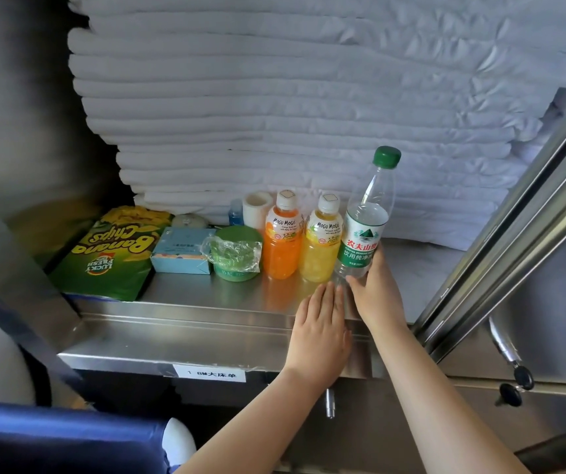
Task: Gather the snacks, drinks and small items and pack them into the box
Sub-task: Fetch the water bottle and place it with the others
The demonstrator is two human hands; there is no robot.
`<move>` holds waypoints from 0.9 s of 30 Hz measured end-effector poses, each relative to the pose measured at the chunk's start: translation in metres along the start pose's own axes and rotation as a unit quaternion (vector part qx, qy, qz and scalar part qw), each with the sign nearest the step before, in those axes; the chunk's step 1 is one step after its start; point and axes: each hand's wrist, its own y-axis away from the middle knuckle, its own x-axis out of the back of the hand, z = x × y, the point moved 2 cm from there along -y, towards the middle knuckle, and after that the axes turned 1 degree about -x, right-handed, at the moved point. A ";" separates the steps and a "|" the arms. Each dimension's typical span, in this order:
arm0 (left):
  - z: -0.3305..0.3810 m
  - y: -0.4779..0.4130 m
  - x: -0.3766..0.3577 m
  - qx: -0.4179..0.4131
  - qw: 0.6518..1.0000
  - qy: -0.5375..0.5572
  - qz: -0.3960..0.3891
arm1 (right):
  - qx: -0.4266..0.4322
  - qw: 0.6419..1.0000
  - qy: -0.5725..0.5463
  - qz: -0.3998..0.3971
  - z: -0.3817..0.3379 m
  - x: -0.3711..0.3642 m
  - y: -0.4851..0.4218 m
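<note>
My right hand [374,289] grips the lower part of a clear water bottle [367,230] with a green cap, held tilted just above the steel shelf [185,295]. My left hand [322,333] lies flat and open on the shelf's front edge, beside the bottle's base. Left of the water bottle stand a yellow Mogu Mogu bottle [320,244] and an orange Mogu Mogu bottle [281,241]. Further left are a green round tub [237,254] under crinkled plastic wrap, a light blue carton [180,251] and a green Banana Chips bag [110,254]. No box for packing is in view.
Behind the row stand a white roll [257,206], a small blue bottle [236,212] and a pale round item [189,220]. A tall stack of folded white linen [291,97] fills the back. A steel sliding door frame [514,217] slants at the right.
</note>
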 end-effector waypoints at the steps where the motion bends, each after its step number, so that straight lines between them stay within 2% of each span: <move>1: 0.000 0.000 0.000 -0.002 1.000 0.000 -0.002 | 0.001 1.000 0.001 0.000 0.001 -0.001 -0.001; 5: -0.002 0.000 -0.004 -0.008 1.000 0.002 -0.016 | -0.003 1.000 0.008 -0.015 0.003 -0.002 0.001; 8: -0.003 0.000 -0.006 -0.015 1.000 0.000 -0.024 | -0.022 0.995 0.090 -0.031 0.009 -0.002 0.015; 11: -0.007 0.005 -0.007 -0.028 0.999 0.002 -0.019 | 0.057 0.978 0.201 0.006 0.013 0.001 0.046; 15: -0.018 0.022 -0.010 -0.042 0.999 0.012 0.019 | 0.150 0.949 0.275 0.030 0.026 -0.002 0.090; 19: -0.020 0.045 -0.014 -0.034 0.999 0.008 0.022 | 0.158 0.938 0.308 0.002 0.045 -0.008 0.117; 27: 0.002 0.096 -0.014 0.004 0.998 0.017 -0.067 | 0.187 0.922 0.322 -0.104 0.067 0.002 0.159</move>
